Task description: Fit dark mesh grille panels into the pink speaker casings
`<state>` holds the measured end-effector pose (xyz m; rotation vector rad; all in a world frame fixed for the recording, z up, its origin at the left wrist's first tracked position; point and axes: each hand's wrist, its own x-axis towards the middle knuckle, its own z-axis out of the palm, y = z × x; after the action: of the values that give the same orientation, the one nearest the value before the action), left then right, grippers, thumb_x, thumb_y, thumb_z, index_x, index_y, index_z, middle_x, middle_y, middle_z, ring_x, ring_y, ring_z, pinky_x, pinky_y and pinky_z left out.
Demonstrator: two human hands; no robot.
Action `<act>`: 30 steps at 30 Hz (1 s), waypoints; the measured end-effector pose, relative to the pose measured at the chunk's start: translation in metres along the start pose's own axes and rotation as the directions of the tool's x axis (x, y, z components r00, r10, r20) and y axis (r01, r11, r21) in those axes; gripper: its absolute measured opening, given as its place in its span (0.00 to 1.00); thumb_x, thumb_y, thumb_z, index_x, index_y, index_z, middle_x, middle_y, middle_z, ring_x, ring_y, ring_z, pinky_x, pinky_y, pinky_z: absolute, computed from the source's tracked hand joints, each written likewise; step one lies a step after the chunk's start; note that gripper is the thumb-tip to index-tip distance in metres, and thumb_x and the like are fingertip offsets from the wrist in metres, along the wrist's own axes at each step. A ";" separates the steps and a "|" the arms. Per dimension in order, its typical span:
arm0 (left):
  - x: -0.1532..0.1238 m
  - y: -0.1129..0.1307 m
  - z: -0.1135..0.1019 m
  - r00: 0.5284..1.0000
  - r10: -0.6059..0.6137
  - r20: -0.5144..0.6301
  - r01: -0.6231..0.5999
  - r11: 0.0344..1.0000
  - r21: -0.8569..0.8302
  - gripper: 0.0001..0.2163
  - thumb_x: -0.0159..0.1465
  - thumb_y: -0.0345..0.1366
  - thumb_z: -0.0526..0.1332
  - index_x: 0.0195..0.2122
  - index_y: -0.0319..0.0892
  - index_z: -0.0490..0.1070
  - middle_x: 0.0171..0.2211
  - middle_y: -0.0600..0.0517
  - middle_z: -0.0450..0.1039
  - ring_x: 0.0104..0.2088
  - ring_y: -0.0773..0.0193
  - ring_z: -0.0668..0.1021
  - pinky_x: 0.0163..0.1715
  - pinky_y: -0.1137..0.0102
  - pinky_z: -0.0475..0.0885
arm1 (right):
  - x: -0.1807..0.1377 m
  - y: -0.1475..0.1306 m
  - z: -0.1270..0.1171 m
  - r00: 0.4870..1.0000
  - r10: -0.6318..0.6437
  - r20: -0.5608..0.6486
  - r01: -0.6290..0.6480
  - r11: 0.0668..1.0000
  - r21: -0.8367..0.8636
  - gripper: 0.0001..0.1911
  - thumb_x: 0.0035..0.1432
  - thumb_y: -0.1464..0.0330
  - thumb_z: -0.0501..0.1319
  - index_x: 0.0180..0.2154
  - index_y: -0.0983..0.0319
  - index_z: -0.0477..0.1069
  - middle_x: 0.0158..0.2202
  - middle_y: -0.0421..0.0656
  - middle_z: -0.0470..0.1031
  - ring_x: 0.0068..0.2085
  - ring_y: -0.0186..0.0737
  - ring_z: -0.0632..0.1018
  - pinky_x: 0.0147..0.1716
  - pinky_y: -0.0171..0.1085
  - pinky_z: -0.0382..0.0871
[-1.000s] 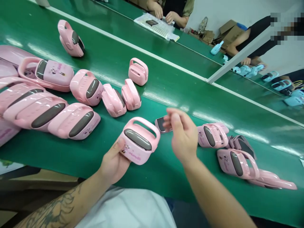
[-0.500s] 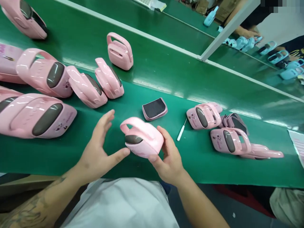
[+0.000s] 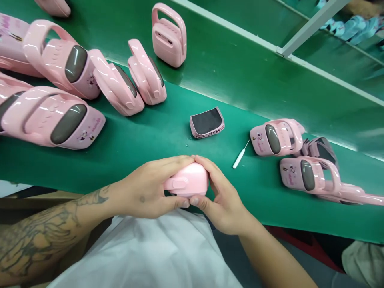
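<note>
Both hands are wrapped round a small pink device with a carry handle [image 3: 195, 178], close in front of my white shirt. Its rounded end, with an oval button, faces up toward me; its dark window is hidden. My left hand [image 3: 150, 188] covers the left side, fingers over the far edge and thumb along the near one. From the right, my right hand [image 3: 223, 196] closes on the other end, its thumb on the near edge. The fingertips of both hands meet at the far side. Beyond them lies a stack of dark panels with pink rims [image 3: 207, 123].
Several like pink devices [image 3: 72, 120] crowd the left of the green bench [image 3: 150, 140]; one [image 3: 169, 38] stands farther back. A white-handled screwdriver [image 3: 239, 158] lies right of the panels. More pink devices [image 3: 309, 176] and panels [image 3: 325, 152] sit at right. A metal rail crosses behind.
My left hand has come in from the left and closed on the pink device. The device has turned, so its buttoned end shows instead of the handle and window. The view has shifted.
</note>
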<state>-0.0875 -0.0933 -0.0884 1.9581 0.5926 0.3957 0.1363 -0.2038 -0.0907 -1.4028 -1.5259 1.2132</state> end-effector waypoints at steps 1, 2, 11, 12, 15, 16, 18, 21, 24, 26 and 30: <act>0.000 0.001 0.000 0.999 0.027 0.025 -0.028 0.999 0.018 0.31 0.68 0.44 0.72 0.71 0.51 0.68 0.67 0.47 0.78 0.65 0.46 0.81 0.63 0.57 0.77 | 0.000 0.001 0.000 1.000 -0.011 -0.017 0.011 1.000 0.015 0.40 0.70 0.53 0.70 0.76 0.50 0.59 0.76 0.49 0.66 0.76 0.56 0.69 0.74 0.57 0.68; 0.001 0.001 0.000 0.998 0.049 0.045 -0.050 0.998 0.036 0.30 0.69 0.43 0.71 0.70 0.50 0.68 0.66 0.47 0.78 0.64 0.48 0.81 0.62 0.59 0.77 | 0.000 0.003 0.000 0.999 -0.032 -0.036 0.033 0.999 0.024 0.40 0.69 0.54 0.72 0.75 0.50 0.61 0.75 0.49 0.68 0.75 0.56 0.71 0.74 0.57 0.69; 0.011 0.004 -0.006 0.996 0.037 0.084 -0.051 0.984 0.169 0.34 0.67 0.43 0.74 0.71 0.47 0.65 0.66 0.45 0.77 0.64 0.48 0.81 0.62 0.60 0.78 | 0.005 0.019 -0.002 0.988 -0.114 -0.105 0.120 0.992 0.050 0.39 0.67 0.54 0.73 0.74 0.52 0.65 0.74 0.50 0.71 0.74 0.58 0.73 0.74 0.57 0.68; 0.010 0.003 -0.007 0.998 -0.010 0.067 -0.002 0.983 0.185 0.38 0.64 0.44 0.76 0.72 0.48 0.64 0.68 0.43 0.75 0.66 0.45 0.79 0.63 0.57 0.77 | 0.006 0.021 -0.003 0.993 -0.077 -0.093 0.084 0.994 0.072 0.39 0.68 0.54 0.72 0.74 0.52 0.65 0.74 0.50 0.70 0.74 0.58 0.73 0.74 0.57 0.69; 0.005 -0.006 -0.006 0.989 -0.124 -0.076 0.129 0.989 0.077 0.49 0.54 0.46 0.83 0.74 0.48 0.63 0.71 0.40 0.71 0.68 0.39 0.77 0.65 0.52 0.77 | 0.010 0.028 -0.007 0.993 0.007 -0.116 0.018 0.978 0.210 0.39 0.71 0.52 0.68 0.76 0.52 0.61 0.75 0.51 0.69 0.74 0.56 0.73 0.72 0.57 0.71; 0.003 -0.012 -0.003 0.980 -0.161 -0.120 0.161 0.987 -0.011 0.52 0.52 0.47 0.83 0.75 0.48 0.61 0.70 0.39 0.72 0.68 0.39 0.78 0.65 0.51 0.77 | 0.010 0.031 -0.007 0.991 0.022 -0.136 0.015 0.963 0.269 0.39 0.72 0.52 0.68 0.76 0.52 0.61 0.75 0.51 0.70 0.74 0.55 0.73 0.72 0.56 0.72; -0.001 -0.023 0.007 0.955 -0.244 -0.168 0.213 0.959 -0.186 0.57 0.51 0.47 0.84 0.78 0.48 0.56 0.72 0.37 0.70 0.70 0.37 0.76 0.67 0.48 0.77 | 0.010 0.037 -0.006 0.976 0.064 -0.210 0.018 0.931 0.366 0.39 0.71 0.51 0.69 0.75 0.54 0.63 0.74 0.51 0.71 0.73 0.55 0.74 0.72 0.55 0.71; -0.002 -0.032 0.029 0.917 -0.347 -0.195 0.250 0.884 -0.395 0.60 0.50 0.45 0.85 0.80 0.49 0.53 0.78 0.35 0.61 0.75 0.35 0.69 0.72 0.45 0.71 | 0.008 0.043 0.002 0.915 0.211 -0.344 -0.005 0.858 0.513 0.39 0.69 0.48 0.69 0.72 0.56 0.67 0.74 0.53 0.72 0.71 0.58 0.76 0.70 0.57 0.73; 0.002 -0.028 0.049 0.922 -0.336 -0.192 0.161 0.785 -0.598 0.54 0.52 0.44 0.85 0.77 0.47 0.59 0.76 0.35 0.65 0.74 0.36 0.71 0.72 0.44 0.71 | 0.010 0.036 0.021 0.866 0.328 -0.379 0.028 0.724 0.690 0.37 0.72 0.44 0.63 0.73 0.55 0.65 0.73 0.54 0.72 0.70 0.59 0.77 0.65 0.60 0.79; 0.003 -0.022 0.056 0.940 -0.270 -0.209 0.063 0.738 -0.672 0.47 0.56 0.46 0.82 0.73 0.43 0.64 0.72 0.34 0.71 0.72 0.37 0.74 0.71 0.46 0.72 | 0.011 0.029 0.037 0.869 0.327 -0.371 0.070 0.661 0.747 0.35 0.76 0.44 0.54 0.73 0.54 0.64 0.73 0.54 0.72 0.71 0.58 0.76 0.63 0.62 0.79; -0.004 -0.012 0.044 0.919 -0.241 -0.311 0.025 0.824 -0.566 0.48 0.62 0.46 0.79 0.78 0.45 0.56 0.69 0.36 0.74 0.66 0.41 0.81 0.63 0.52 0.80 | 0.003 0.024 0.047 0.882 0.307 -0.356 0.006 0.750 0.662 0.29 0.79 0.49 0.51 0.73 0.52 0.64 0.74 0.53 0.71 0.70 0.57 0.78 0.65 0.65 0.77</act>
<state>-0.0713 -0.1240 -0.1183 1.2754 0.7553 0.7678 0.0989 -0.2092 -0.1274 -1.2141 -0.5718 1.2389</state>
